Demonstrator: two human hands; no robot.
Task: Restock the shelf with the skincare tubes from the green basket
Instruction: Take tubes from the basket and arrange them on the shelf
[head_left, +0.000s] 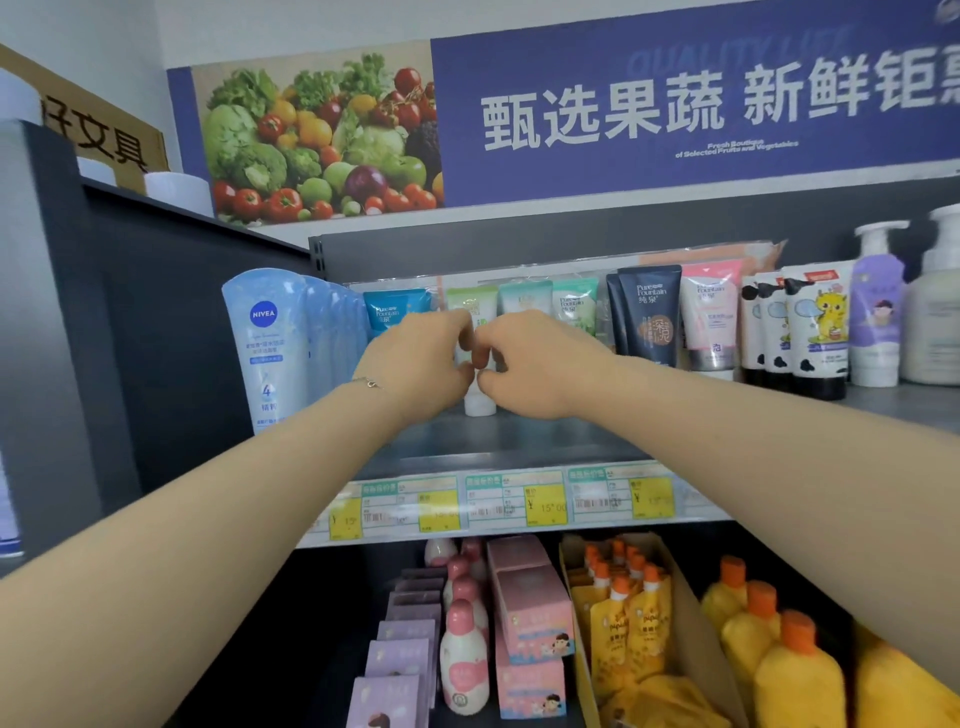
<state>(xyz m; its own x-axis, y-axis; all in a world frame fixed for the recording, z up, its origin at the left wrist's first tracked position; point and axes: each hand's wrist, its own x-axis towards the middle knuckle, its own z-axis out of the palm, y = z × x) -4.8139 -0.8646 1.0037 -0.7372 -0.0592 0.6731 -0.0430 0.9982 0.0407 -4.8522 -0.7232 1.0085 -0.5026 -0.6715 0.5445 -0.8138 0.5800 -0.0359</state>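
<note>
Standing a skincare tube (480, 401) cap-down on the upper shelf (519, 441), we pinch it from both sides: the left hand (422, 364) and the right hand (537, 364) meet with fingers curled round its body, hiding all but the white cap (480, 408), which appears to rest on the shelf in front of the row of tubes (525, 300) at the back. We judge the tube light, its body soft and yielding, its skin smooth and perhaps slippery; the stiffer part near the cap seems the better hold. The green basket is not in view.
</note>
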